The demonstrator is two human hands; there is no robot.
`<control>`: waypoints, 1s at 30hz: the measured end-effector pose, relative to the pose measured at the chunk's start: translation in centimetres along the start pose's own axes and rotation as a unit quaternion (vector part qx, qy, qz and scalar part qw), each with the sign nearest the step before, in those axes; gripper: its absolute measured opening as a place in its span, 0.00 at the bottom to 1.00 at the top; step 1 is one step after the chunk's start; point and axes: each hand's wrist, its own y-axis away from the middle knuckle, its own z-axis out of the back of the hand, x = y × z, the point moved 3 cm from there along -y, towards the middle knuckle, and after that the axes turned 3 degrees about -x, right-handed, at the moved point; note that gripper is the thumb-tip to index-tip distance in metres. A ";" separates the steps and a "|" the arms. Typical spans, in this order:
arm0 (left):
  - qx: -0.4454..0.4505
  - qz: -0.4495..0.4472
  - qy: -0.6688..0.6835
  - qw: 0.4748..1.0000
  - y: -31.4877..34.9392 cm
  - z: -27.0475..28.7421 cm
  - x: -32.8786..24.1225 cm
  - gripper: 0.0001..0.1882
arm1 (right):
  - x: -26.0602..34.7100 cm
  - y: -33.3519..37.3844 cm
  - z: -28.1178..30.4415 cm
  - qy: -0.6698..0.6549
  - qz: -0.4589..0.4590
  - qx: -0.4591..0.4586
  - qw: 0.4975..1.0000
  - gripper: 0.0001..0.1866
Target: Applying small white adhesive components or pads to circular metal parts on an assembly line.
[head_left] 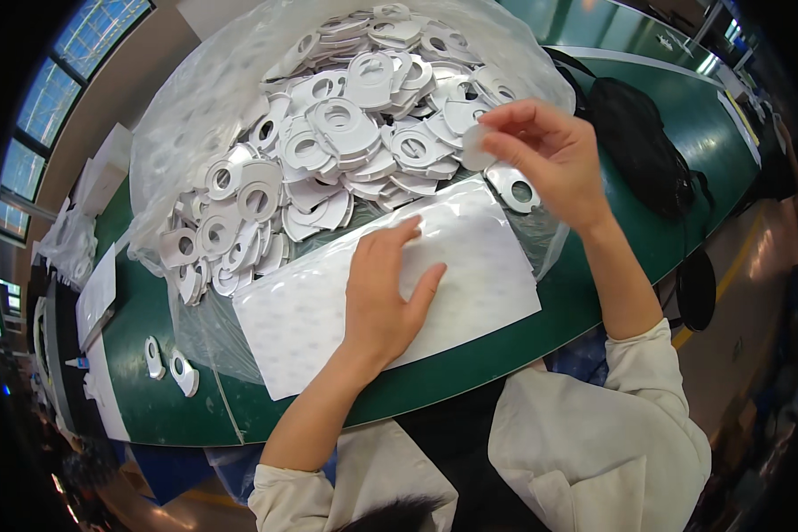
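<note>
Centre bright, evenly lit; shadows soft. Daylight at windows (47,115), upper left. White glare on glossy sheet (470,279), patchy shine on plastic bag (195,97). Floor (754,257) dimmer, with reflected streaks. Fisheye bends edge of table (160,412) into curve; corners fall to black (rim detail smeared, hard to read). White parts (350,142) reasonably sharp.

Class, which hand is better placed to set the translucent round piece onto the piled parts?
Probably the right hand: it pinches the translucent round piece beside the white parts. The left hand is over the white sheet, farther from that piece.
</note>
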 end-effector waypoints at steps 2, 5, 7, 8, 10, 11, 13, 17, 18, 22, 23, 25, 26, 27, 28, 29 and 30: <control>0.029 -0.033 -0.072 0.996 0.0 -0.5 -0.4 0.32 | -0.1 -0.3 1.0 0.001 -0.089 0.053 0.995 0.09; 0.081 -0.055 -0.170 0.981 0.3 -1.1 -0.3 0.35 | -0.9 0.2 1.2 0.092 -0.191 0.263 0.941 0.07; 0.106 -0.045 -0.195 0.974 0.4 -1.4 0.1 0.37 | -1.2 0.6 0.7 0.103 -0.194 0.304 0.927 0.07; 0.106 -0.041 -0.201 0.973 0.4 -1.3 0.3 0.37 | -1.8 0.9 0.3 0.118 -0.217 0.345 0.905 0.08; 0.105 -0.038 -0.207 0.972 0.4 -1.2 0.5 0.38 | -2.8 1.5 -0.5 0.161 -0.238 0.396 0.872 0.10; 0.106 -0.037 -0.206 0.972 0.5 -1.2 0.5 0.38 | -2.9 1.8 -0.7 0.161 -0.238 0.396 0.872 0.10; 0.106 -0.036 -0.206 0.972 0.4 -1.2 0.6 0.38 | -2.5 2.1 -1.0 0.291 -0.112 0.336 0.889 0.12; 0.113 -0.038 -0.207 0.971 0.2 -1.4 0.5 0.38 | -2.9 2.5 -0.7 0.404 -0.051 0.275 0.871 0.15; 0.113 -0.038 -0.212 0.970 0.2 -1.4 0.5 0.38 | -2.9 2.1 -0.3 0.429 -0.098 0.283 0.852 0.15; 0.104 -0.043 -0.215 0.970 0.0 -1.4 0.7 0.38 | -3.2 0.9 0.8 0.422 -0.171 0.327 0.828 0.15; 0.103 -0.043 -0.212 0.971 0.0 -1.4 0.7 0.37 | -3.4 0.5 1.2 0.423 -0.169 0.325 0.829 0.15; 0.103 -0.041 -0.208 0.972 -0.1 -1.6 0.9 0.37 | -4.1 -0.2 2.6 0.271 -0.256 0.192 0.908 0.14; 0.104 -0.038 -0.204 0.973 -0.1 -1.6 1.0 0.36 | -4.4 -0.4 2.9 0.271 -0.256 0.192 0.908 0.14; 0.103 -0.037 -0.201 0.973 -0.1 -1.4 0.9 0.35 | -4.0 -1.0 3.4 0.257 -0.211 0.114 0.936 0.12; 0.101 -0.037 -0.203 0.973 -0.1 -1.3 0.9 0.35 | -3.6 -1.4 4.0 0.240 -0.164 0.035 0.956 0.11; 0.068 -0.023 -0.148 0.986 -0.2 -1.1 1.1 0.34 | -3.2 -1.6 4.5 0.220 -0.116 -0.044 0.968 0.11; 0.037 -0.010 -0.092 0.995 -0.4 -0.9 1.2 0.33 | -2.9 -1.7 4.7 0.264 -0.088 -0.045 0.959 0.09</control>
